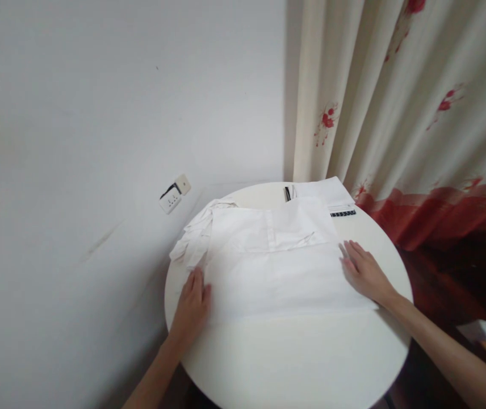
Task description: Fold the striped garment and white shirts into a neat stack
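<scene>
A white garment (pixel 277 261), which looks like a shirt, lies spread and partly folded on a round white table (pixel 302 358). A strip like a button placket runs down its upper middle, and a crease crosses it. My left hand (pixel 194 298) rests at its left edge with the fingers stretched out. Along the right edge lies my right hand (pixel 366 270), flat and open, its fingers touching or just beside the cloth. Crumpled white fabric (pixel 200 230) bunches at the garment's left side, near the wall.
Behind the garment, a folded white cloth (pixel 326 190) lies with a dark patterned strip (pixel 343 213) at its edge. A wall (pixel 98 113) with a socket (pixel 170 200) borders the table's left. A cream curtain (pixel 362 102) with red flowers hangs at the back right.
</scene>
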